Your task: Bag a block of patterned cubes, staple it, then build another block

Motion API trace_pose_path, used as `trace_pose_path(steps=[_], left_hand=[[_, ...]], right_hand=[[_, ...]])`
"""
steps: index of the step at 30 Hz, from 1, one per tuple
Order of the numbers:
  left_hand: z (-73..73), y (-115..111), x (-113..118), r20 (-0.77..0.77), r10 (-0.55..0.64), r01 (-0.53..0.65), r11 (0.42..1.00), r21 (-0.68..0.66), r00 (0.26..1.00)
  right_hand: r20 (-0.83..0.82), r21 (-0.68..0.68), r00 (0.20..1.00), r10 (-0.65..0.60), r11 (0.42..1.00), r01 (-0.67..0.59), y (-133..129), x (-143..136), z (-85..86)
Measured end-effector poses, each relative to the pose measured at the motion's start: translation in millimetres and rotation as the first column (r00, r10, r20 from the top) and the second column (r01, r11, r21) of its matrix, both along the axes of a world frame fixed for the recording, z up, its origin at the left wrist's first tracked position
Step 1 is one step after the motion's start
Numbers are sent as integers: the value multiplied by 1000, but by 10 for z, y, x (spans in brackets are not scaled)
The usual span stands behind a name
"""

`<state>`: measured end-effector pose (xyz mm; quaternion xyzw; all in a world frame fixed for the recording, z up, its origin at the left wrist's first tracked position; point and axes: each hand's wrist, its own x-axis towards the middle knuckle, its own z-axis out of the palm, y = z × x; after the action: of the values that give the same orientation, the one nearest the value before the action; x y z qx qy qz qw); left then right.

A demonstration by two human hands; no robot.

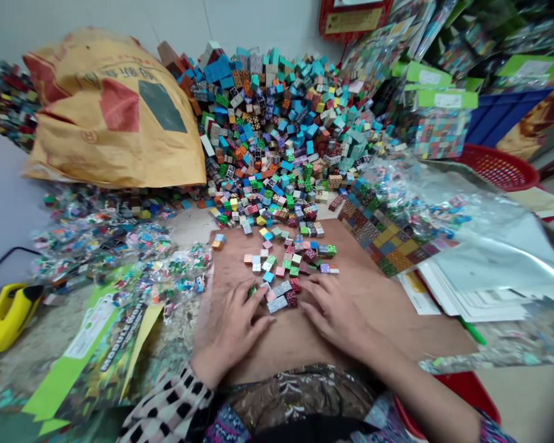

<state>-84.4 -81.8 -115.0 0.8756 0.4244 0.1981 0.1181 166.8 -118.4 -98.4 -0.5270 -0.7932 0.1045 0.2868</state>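
Note:
On the brown board (364, 301), a small cluster of toy building blocks lies between my hands. Two speckled grey blocks (277, 304) and two dark red blocks (291, 299) sit close together there. My left hand (240, 320) rests at the cluster's left side, fingers apart, its index finger beside a pink block (271, 295). A green block shows partly by its fingers. On the right side, my right hand (335, 311) lies with fingers spread, its tips next to the dark red blocks. More loose blocks (294, 258) in pink, green, white and maroon are scattered just beyond.
A large heap of blocks (277, 135) rises at the back. Left of it stands a yellow sack (115, 111), with small plastic packets (138, 240) before it. A yellow tool (9, 317) lies far left. Bagged blocks (388, 227), white sheets (466, 301) and a red basket (503, 166) are right.

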Motion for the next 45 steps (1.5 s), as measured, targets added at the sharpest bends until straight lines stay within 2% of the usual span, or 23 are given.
trace_pose_path(steps=[6,9,12,17,21,28,36,41,45], left_hand=[[52,60,-2,18,-62,64,991,-117,998],[69,71,-33,49,-38,47,980,-194,998],[96,65,-69,84,-12,35,961,-274,996],[125,74,-107,132,-5,54,925,-376,991],[108,142,-119,148,-62,124,879,-460,987],[148,275,-108,203,-124,219,803,-555,971],[255,234,-30,187,-150,226,829,-511,971],[209,225,-34,191,-168,241,851,-467,967],[161,185,-36,145,-150,199,876,-439,978]], right_hand=[[143,-112,989,36,993,-20,45,-76,37],[190,-159,981,44,987,-14,76,-138,73],[168,-192,985,49,981,-16,92,-134,108],[218,-132,970,110,988,-83,134,-127,150],[271,-114,950,157,985,-130,202,-218,159],[225,-138,954,197,976,-169,257,-277,137],[91,-221,953,288,939,-263,179,-176,140],[95,-228,951,294,936,-267,178,-103,214],[146,-242,949,278,940,-239,196,-41,252]])
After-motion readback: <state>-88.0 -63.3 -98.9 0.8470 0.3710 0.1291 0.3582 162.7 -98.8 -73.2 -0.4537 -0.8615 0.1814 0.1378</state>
